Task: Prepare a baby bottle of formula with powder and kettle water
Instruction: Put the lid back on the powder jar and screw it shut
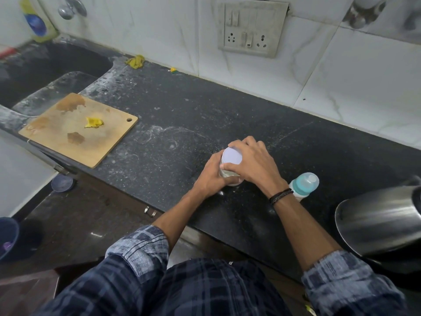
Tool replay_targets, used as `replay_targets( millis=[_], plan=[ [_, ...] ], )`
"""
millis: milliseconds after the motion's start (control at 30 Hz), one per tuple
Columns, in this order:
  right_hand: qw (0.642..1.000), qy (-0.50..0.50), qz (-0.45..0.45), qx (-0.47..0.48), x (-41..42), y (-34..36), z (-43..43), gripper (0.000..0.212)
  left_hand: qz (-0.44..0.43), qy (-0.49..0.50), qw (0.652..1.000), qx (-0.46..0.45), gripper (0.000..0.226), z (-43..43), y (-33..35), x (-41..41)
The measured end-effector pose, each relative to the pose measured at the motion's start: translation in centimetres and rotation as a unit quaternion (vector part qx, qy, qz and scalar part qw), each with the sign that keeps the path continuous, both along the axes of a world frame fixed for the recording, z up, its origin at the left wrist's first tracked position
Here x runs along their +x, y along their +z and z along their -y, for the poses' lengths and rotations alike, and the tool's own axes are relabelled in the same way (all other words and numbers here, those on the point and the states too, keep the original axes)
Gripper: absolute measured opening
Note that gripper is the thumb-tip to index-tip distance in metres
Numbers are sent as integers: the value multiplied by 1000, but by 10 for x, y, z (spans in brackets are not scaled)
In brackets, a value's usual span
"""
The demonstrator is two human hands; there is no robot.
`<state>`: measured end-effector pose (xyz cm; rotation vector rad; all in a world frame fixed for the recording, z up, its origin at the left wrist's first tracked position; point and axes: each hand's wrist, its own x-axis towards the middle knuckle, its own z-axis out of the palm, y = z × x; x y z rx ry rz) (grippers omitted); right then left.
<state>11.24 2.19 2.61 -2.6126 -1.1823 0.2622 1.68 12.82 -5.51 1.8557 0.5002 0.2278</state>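
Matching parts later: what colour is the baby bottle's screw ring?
Teal, on the baby bottle; seen best in the head view.

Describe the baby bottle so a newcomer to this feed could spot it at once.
Start at the black countertop and find the steel kettle at its right end. Just left of the kettle is the baby bottle. It has a white body, teal collar and clear cap, and is slimmer than the white-lidded jar further left.

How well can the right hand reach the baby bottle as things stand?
Probably yes: the baby bottle sits right beside that wrist with nothing between, though the right hand grips the jar lid.
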Motion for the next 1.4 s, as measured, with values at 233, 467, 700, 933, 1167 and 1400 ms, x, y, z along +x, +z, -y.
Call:
replay_targets(
  millis=[233, 467, 700, 933, 1167, 1400],
  plan=[
    [1000, -16, 6, 8, 1, 2, 0, 82, 2, -8, 1000, -9, 81, -3, 0, 0],
    [1000, -20, -1, -11, -1, 2, -1, 77, -5, -4, 1000, -5, 76, -4, -3, 1],
    [999, -2, 8, -38, -3, 11, 1, 76, -2, -4, 1000, -2, 78, -2, -2, 0],
    [998, -31, 35, -40, -3, 17, 1, 78, 4, -3, 1000, 1, 75, -2, -1, -1],
    [996, -44, 32, -65, -2, 18, -1, 77, 5, -2, 1000, -1, 80, -2, -1, -1],
    [997, 4, 20, -77, -5, 20, -2, 72, 4, -4, 1000, -5, 79, -2, 0, -1]
  ],
)
